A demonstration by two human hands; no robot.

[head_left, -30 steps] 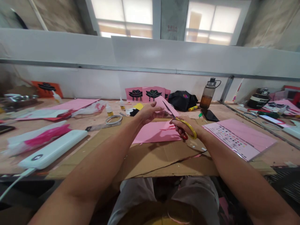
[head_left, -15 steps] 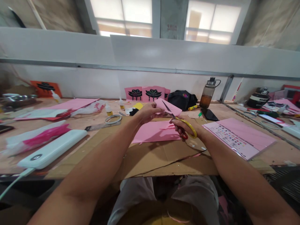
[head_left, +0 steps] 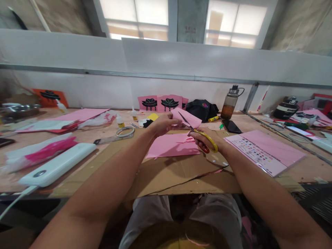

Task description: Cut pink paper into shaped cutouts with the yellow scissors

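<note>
My left hand (head_left: 165,124) pinches the left edge of a piece of pink paper (head_left: 191,117), which is held up above the work surface. Fingers of my right hand (head_left: 203,137) are wrapped round the scissors (head_left: 213,142), whose handles are yellow and red. The dark blade lies across the raised paper, pointing up and left towards my left hand. Below both hands, a larger pink sheet (head_left: 169,147) lies flat on brown cardboard (head_left: 166,176), with a few pink strips on it.
A power bank (head_left: 59,164) with a cable lies at left. Glue bottles (head_left: 120,121) and a tape roll (head_left: 125,131) sit beyond my left arm. At right are a packet of pink paper (head_left: 264,150), a phone (head_left: 231,126) and a drink bottle (head_left: 230,103). Decorated pink cards (head_left: 169,103) lean at the back.
Hardly anything differs. Both hands, the scissors and the raised pink paper stay nearly in place, with only a very slight shift of the paper and blade.
</note>
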